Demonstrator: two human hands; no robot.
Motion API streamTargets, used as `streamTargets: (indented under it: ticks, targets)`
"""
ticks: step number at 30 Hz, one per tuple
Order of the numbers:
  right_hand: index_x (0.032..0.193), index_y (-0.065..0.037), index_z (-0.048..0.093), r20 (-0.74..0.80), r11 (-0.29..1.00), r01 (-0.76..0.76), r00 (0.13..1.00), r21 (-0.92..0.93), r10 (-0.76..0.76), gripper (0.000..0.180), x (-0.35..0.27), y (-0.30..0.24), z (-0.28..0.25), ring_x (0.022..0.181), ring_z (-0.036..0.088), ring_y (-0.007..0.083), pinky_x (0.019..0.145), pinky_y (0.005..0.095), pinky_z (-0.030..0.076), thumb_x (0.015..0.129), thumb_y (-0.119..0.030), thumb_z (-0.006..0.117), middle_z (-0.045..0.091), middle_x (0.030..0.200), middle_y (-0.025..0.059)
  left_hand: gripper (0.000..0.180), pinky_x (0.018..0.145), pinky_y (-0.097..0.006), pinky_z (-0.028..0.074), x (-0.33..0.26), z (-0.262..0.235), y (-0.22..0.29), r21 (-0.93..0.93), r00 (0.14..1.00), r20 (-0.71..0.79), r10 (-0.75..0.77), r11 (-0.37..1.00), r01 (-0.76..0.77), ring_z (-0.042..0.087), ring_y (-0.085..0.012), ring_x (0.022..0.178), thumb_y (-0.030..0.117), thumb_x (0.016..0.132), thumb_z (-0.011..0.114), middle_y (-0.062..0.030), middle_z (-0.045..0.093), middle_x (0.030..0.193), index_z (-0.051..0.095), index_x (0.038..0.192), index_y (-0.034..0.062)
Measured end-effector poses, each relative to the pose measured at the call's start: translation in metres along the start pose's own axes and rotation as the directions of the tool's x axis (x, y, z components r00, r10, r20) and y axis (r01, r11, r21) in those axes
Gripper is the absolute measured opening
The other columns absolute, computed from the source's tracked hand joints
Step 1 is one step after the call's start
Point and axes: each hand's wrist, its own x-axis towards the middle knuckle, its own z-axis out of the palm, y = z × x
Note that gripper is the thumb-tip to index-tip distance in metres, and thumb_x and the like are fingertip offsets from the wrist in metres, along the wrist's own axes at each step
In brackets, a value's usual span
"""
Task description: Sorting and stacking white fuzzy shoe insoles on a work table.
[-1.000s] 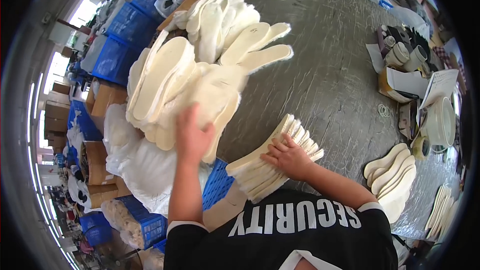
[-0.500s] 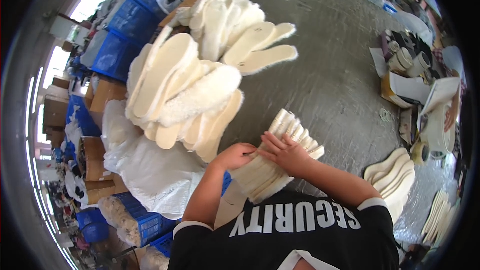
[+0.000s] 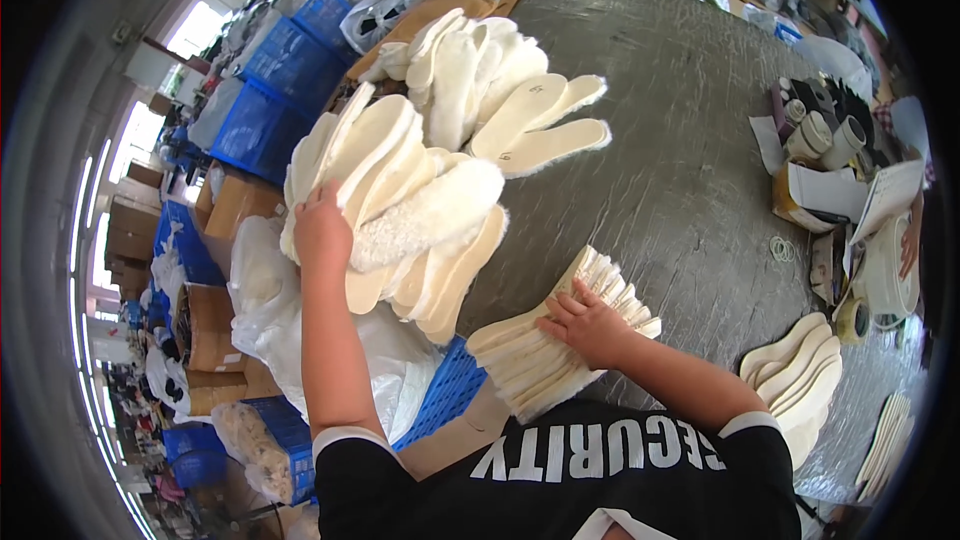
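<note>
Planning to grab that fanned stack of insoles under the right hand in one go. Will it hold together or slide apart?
Likely to slip: the stack is already fanned, and only the right hand pins it. The insoles look thin, so probably light and bendy. It overhangs the table edge, so it may tip off.

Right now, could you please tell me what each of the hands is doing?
Left hand: closed on the pile of fleecy insoles.
Right hand: open, pressing flat on the fanned insole stack.
</note>
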Motion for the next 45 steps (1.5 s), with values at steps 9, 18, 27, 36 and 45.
streamTargets:
  ticks: [9, 18, 27, 36, 45]
  targets:
    - [0.139, -0.013, 0.041, -0.042, 0.999, 0.004, 0.999, 0.035, -0.003, 0.061, -0.004, 0.004, -0.006, 0.135, 0.035, 0.0248, 0.116, 0.0514, 0.012, 0.081, -0.022, 0.057, 0.044, 0.138, 0.0091, 0.047, 0.103, -0.038, 0.039, -0.116, 0.064, 0.078, -0.757, 0.898, 0.044, 0.438, 0.601, -0.256, 0.052, -0.0337, 0.117, -0.01, 0.081, 0.042, -0.0174, 0.057, 0.124, 0.056, 0.124, 0.0039]
    - [0.139, -0.013, 0.041, 0.009, 0.995, 0.077, 0.997, -0.06, -0.077, 0.063, 0.0, 0.006, -0.013, 0.138, 0.027, 0.0289, 0.116, 0.0477, 0.012, 0.081, -0.027, 0.059, 0.021, 0.153, 0.0156, 0.051, 0.1, -0.031, 0.041, -0.138, 0.133, 0.095, -0.826, 0.465, 0.559, 0.686, 0.511, 0.24, 0.055, -0.0221, 0.118, -0.011, 0.076, 0.051, -0.0131, 0.058, 0.128, 0.058, 0.124, 0.0034]
    - [0.137, -0.016, 0.043, 0.06, 0.994, 0.099, 0.994, -0.043, -0.097, 0.074, 0.007, 0.01, -0.02, 0.143, 0.017, 0.0326, 0.116, 0.0495, 0.011, 0.07, -0.034, 0.069, 0.025, 0.151, 0.0192, 0.045, 0.097, -0.031, 0.043, -0.134, 0.151, 0.108, -0.869, 0.511, 0.49, 0.706, 0.351, 0.348, 0.055, -0.0216, 0.116, 0.013, 0.09, 0.058, -0.0137, 0.056, 0.13, 0.048, 0.133, 0.0027]
    - [0.138, -0.02, 0.042, -0.021, 0.98, 0.107, 0.994, -0.166, -0.111, 0.055, 0.011, 0.004, -0.009, 0.141, 0.023, 0.0317, 0.116, 0.0496, 0.012, 0.084, -0.029, 0.052, 0.037, 0.144, 0.0156, 0.047, 0.098, -0.031, 0.042, -0.121, 0.144, 0.118, -0.873, 0.349, 0.479, 0.805, 0.395, 0.287, 0.053, -0.0185, 0.118, 0.019, 0.092, 0.059, -0.01, 0.056, 0.129, 0.046, 0.135, 0.0051]
    - [0.144, -0.021, 0.036, 0.1, 0.998, 0.07, 0.993, -0.008, -0.069, 0.064, 0.012, 0.011, -0.019, 0.137, 0.03, 0.0284, 0.116, 0.0519, 0.008, 0.083, -0.027, 0.056, 0.044, 0.138, 0.0129, 0.026, 0.087, -0.043, 0.046, -0.036, 0.037, 0.055, -0.663, 0.958, -0.266, 0.112, 0.7, -0.266, 0.058, -0.0365, 0.098, 0.009, 0.079, 0.068, -0.0164, 0.063, 0.103, 0.062, 0.104, 0.0027]
